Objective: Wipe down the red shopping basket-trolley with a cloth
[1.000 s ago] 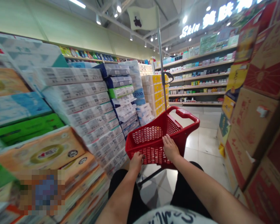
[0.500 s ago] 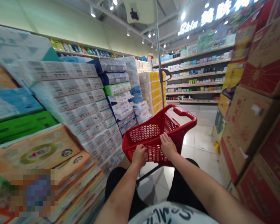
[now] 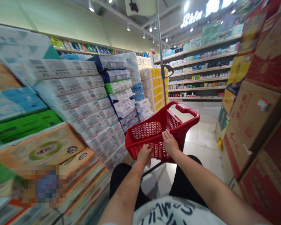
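Left hand shifted rightward, perforated plastic cart

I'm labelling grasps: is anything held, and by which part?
Cannot be told: right hand rests on the near rim of the red cart; left hand shows no clear hold.

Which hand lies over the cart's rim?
The right hand, which reaches over the rim of the red cart; the left hand is lower, curled in front of its side.

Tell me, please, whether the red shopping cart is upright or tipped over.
Upright: the red shopping cart opens upward, with its pole rising overhead.
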{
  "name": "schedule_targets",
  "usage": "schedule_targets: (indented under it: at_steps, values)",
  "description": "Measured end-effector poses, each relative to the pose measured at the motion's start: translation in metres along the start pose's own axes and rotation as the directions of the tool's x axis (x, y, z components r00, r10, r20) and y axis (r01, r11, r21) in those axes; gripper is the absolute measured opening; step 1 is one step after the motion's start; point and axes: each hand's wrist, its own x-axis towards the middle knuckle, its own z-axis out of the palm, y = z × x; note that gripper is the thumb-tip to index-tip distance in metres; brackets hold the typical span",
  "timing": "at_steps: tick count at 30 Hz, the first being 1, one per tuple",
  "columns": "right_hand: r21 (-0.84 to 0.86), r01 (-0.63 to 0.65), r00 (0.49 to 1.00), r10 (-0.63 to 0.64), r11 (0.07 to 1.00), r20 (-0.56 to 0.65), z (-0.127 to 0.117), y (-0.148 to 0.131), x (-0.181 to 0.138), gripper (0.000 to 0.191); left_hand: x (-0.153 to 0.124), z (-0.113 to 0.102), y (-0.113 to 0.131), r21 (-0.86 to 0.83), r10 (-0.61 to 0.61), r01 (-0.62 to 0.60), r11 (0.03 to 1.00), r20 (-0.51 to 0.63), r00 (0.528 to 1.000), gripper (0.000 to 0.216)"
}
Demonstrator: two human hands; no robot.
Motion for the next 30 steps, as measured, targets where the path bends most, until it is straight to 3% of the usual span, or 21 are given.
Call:
schedule_targets:
  at_steps: [2, 5, 8, 14, 20, 26, 30]
  values:
    - [-0.004, 0.016, 1.0, -0.016, 1.0, 0.002, 0.0, 0.001, 0.0, 0.055, 0.001, 0.003, 0.003, -0.015, 0.005, -0.005, 1.0, -0.01, 1.0, 0.023]
    - [-0.008, 0.018, 1.0, -0.018, 1.0, -0.005, 0.0, 0.002, -0.001, 0.055, 0.008, 0.002, 0.009, -0.023, 0.061, -0.064, 0.998, -0.137, 0.989, 0.024]
    - [-0.006, 0.009, 1.0, -0.01, 1.0, -0.028, 0.0, 0.002, -0.001, 0.055, 0.015, 0.001, 0.012, 0.022, 0.16, -0.16, 0.987, -0.246, 0.956, 0.024]
    - [-0.008, 0.044, 0.997, -0.044, 0.999, -0.07, 0.002, 0.003, -0.001, 0.054, 0.019, 0.009, 0.014, 0.175, 0.332, -0.288, 0.942, -0.338, 0.88, 0.027]
    - [-0.011, 0.043, 0.995, -0.044, 0.999, -0.089, 0.004, 0.004, -0.002, 0.053, 0.012, 0.017, 0.017, 0.394, 0.309, -0.203, 0.896, -0.227, 0.924, 0.045]
    - [-0.052, 0.072, 0.994, -0.076, 0.996, -0.082, 0.005, 0.007, -0.003, 0.053, 0.019, 0.009, 0.022, 0.303, 0.314, -0.251, 0.919, -0.182, 0.932, 0.034]
    - [-0.082, 0.075, 0.994, -0.081, 0.994, -0.077, 0.003, 0.009, -0.006, 0.052, 0.022, 0.003, 0.03, 0.255, 0.26, -0.231, 0.939, -0.084, 0.962, 0.026]
